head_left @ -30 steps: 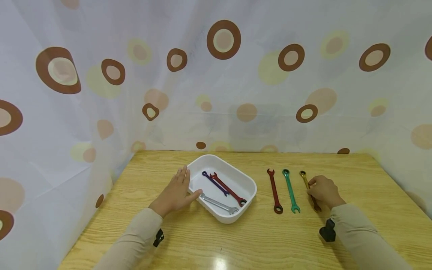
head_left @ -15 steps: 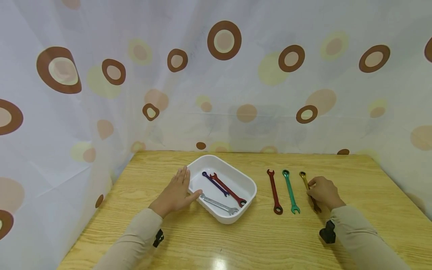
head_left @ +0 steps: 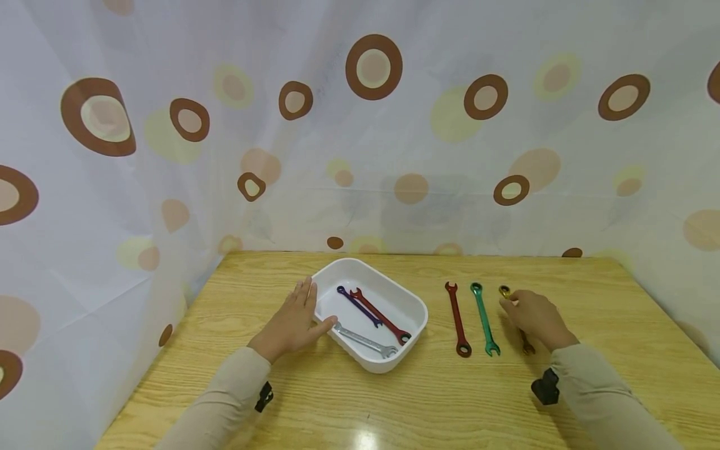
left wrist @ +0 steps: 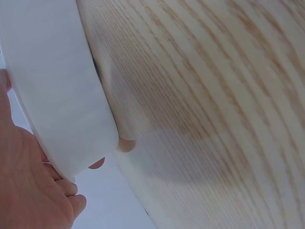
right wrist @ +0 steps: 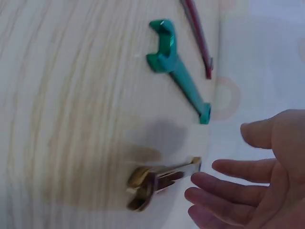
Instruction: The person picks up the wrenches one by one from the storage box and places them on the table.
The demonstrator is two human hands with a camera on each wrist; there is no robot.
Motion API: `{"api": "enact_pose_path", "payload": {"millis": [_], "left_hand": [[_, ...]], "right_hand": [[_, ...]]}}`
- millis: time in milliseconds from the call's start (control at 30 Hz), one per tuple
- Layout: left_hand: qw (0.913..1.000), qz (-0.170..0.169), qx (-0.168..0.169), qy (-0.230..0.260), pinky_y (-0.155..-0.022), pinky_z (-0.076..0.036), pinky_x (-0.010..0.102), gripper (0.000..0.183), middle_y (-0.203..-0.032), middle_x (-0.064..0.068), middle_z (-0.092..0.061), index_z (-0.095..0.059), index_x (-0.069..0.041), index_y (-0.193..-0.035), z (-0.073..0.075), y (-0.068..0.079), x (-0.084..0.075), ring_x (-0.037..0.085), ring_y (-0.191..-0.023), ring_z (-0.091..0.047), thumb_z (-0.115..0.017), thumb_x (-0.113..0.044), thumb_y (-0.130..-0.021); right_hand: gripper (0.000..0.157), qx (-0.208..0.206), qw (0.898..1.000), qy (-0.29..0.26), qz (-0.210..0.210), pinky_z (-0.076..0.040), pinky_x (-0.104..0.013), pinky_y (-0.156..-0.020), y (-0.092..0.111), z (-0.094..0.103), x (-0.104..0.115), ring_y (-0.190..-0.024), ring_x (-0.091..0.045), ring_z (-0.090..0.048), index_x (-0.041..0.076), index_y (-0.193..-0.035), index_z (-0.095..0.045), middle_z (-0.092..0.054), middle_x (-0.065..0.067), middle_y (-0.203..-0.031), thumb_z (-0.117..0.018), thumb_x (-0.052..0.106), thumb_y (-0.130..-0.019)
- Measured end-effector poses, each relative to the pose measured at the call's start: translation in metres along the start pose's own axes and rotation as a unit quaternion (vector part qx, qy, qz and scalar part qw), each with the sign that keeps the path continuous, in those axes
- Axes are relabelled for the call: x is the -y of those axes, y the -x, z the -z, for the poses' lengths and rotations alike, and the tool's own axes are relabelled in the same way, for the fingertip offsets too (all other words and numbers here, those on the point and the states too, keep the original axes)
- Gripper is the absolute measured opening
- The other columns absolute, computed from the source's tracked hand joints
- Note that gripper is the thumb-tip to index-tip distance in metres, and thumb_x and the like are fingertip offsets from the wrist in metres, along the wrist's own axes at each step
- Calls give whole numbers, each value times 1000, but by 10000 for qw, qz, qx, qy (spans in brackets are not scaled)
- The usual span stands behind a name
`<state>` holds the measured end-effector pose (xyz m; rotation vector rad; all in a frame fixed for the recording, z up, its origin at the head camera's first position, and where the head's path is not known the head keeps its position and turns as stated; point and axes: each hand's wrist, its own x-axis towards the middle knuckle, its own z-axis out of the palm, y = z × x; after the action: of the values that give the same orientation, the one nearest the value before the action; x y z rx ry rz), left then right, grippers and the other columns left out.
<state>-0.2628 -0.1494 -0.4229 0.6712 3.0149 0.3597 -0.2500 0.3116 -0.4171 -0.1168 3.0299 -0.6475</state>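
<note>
In the head view I have the right hand (head_left: 538,317) over the gold combination wrench (head_left: 505,291), which lies at the right of a row on the wood-grain table (head_left: 315,406); fingers hide its middle. The green combination wrench (head_left: 485,319) and the red combination wrench (head_left: 458,319) lie between that hand and the white plastic tray (head_left: 375,367). Well apart from the right one, the left hand (head_left: 291,323) rests against the tray's left side, fingers straight, thumb spread. Inside I see a purple wrench (head_left: 359,306) close beside a second red wrench (head_left: 380,315), with a silver wrench (head_left: 362,340) nearer the person. A white curtain (head_left: 427,144) with brown and yellow spots stands behind.

From the left wrist I get the tray's outer wall, palm beside its rim.

From the right wrist I see loose, parted fingers near the gold wrench; I cannot tell whether they touch it
</note>
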Motion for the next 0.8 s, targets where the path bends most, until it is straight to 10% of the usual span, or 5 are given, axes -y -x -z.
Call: {"api": "enact_pose_path", "payload": {"millis": [367, 800], "left_hand": [[10000, -10, 9, -8, -117, -13, 48, 93, -158, 24, -4, -12, 8, -149, 0, 0, 0, 40, -145, -6, -37, -63, -95], [10000, -32, -43, -61, -117, -12, 47, 94, -158, 24, -6, -13, 8, -149, -1, 0, 1, 40, -145, -6, -36, -65, -94]], "right_hand": [[63, -34, 9886, -353, 1461, -32, -65, -101, 1, -8, 55, -129, -52, -35, -13, -141, -34, -36, -35, -142, -35, 38, -105], [66, -137, 9654, 846, 2462, -20, -63, -109, 9, -44, 107, -141, -46, -16, -9, -146, -29, -25, -28, -152, -38, 41, -103]]}}
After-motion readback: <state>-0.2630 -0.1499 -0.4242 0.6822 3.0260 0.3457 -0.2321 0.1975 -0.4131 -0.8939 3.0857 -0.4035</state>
